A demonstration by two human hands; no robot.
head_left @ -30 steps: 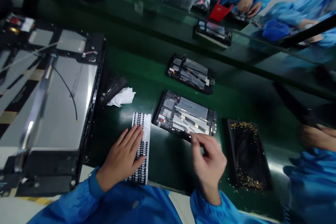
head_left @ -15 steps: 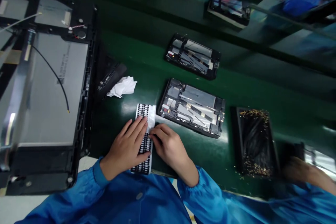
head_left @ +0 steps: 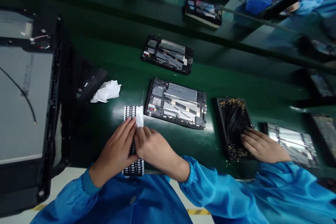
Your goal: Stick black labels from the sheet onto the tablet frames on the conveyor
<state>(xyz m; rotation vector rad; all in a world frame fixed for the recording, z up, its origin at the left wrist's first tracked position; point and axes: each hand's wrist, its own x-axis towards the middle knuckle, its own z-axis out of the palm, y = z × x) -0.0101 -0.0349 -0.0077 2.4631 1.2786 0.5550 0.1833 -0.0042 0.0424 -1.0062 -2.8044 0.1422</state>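
Note:
A white sheet with rows of small black stickers (head_left: pixel 133 170) lies on the green table in front of me. My left hand (head_left: pixel 115 150) rests flat over its left side, fingers stretched out. At the sheet's right edge my right hand (head_left: pixel 153 148) is closed, its fingertips bent down against the sheet; whatever they pinch is hidden. Just beyond, to the right, sits an opened device (head_left: pixel 178 103) with its battery and flat cables showing. Another opened device (head_left: pixel 168 54) lies farther back.
A black tray (head_left: pixel 223 129) of dark cables with gold ends stands to the right, a co-worker's hand (head_left: pixel 265 146) in it. Crumpled white paper (head_left: pixel 106 91) and a large opened device (head_left: pixel 23 105) are at the left. A shelf edge crosses behind.
The view has shifted right, so the table's things appear farther left. My right hand has moved over more of the sheet, near my left fingertips. The co-worker's hand has reached into the cable tray.

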